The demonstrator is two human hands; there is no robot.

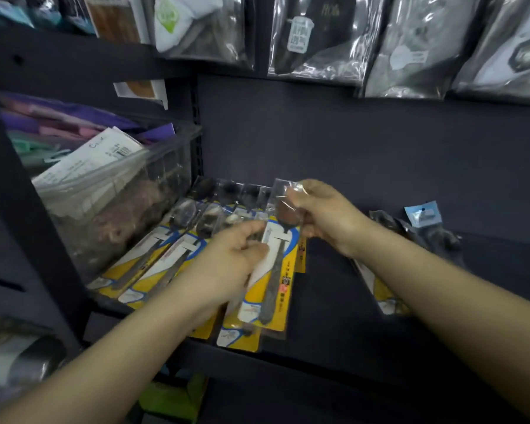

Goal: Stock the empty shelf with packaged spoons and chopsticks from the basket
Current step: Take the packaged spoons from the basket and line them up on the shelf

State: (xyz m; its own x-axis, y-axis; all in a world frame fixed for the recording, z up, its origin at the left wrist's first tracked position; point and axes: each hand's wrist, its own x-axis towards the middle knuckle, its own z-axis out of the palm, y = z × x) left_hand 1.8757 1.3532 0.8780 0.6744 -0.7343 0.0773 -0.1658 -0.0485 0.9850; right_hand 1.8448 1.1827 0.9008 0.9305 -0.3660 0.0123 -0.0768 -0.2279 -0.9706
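Both hands grasp one spoon pack (273, 270) above dark shelf (364, 286): left hand (227, 261) pinches mid-card, right hand (322, 215) grips top by bowl. Likely light, stiff card, slick film; hold edges. More packs (153, 258) lie left.

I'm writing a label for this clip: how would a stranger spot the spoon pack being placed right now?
Find the dark shelf with its row of yellow-backed spoon packs lying flat at the left. The held pack is rightmost of that row. Unlike its neighbours, it is gripped by both hands: left hand at the middle, right hand at the clear top.
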